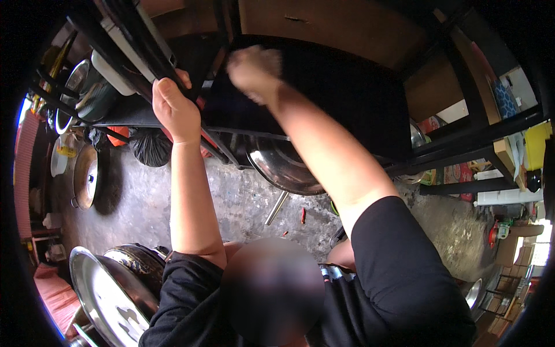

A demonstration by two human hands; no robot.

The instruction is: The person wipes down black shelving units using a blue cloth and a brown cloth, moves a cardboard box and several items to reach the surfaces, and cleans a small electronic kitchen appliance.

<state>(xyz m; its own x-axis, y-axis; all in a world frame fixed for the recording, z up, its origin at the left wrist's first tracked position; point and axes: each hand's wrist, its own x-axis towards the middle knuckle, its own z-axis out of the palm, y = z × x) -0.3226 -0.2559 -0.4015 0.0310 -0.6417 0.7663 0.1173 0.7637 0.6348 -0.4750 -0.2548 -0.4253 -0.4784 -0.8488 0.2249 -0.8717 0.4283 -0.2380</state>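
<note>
My left hand [177,108] grips a black post of the shelf frame [147,47], its thumb on the near side and fingertips showing on the far side. My right hand [253,71] is blurred over a black shelf surface [347,99]; whether it holds anything cannot be made out. A white plastic container [113,73] and glass or metal bowls [78,78] stand beyond the post at the left. Beneath the black shelf, a large shiny metal pan or basin [282,167] lies partly hidden behind my right forearm.
A black plastic bag [150,146] and a wok [86,177] are at the left. A large metal basin [108,299] stands at lower left. On the concrete floor [234,191] lie a metal tube [276,208] and a red chilli-like piece [303,215].
</note>
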